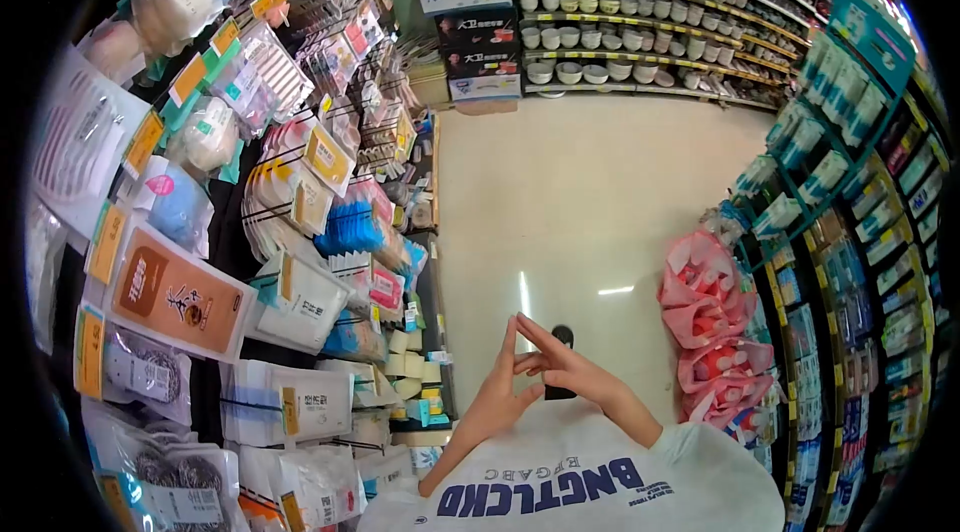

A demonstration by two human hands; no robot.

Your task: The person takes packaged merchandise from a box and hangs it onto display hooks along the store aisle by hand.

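Observation:
In the head view, my left hand (498,394) and my right hand (578,370) are raised in front of my white printed T-shirt (560,472). Their stretched fingertips meet in a peak above the floor. Neither hand holds anything. A dark shoe (562,336) shows partly behind my right hand. Nearest to my left hand, though apart from it, are packets and pale rolls (405,364) on the low left shelf.
Hooks on the left carry bagged bath goods (303,304) with price tags. Bowls line the far shelves (600,4), beside stacked boxes (482,52). On the right stand pink-wrapped bundles (705,297) and a green rack (872,37). A shiny tiled floor (560,187) runs between.

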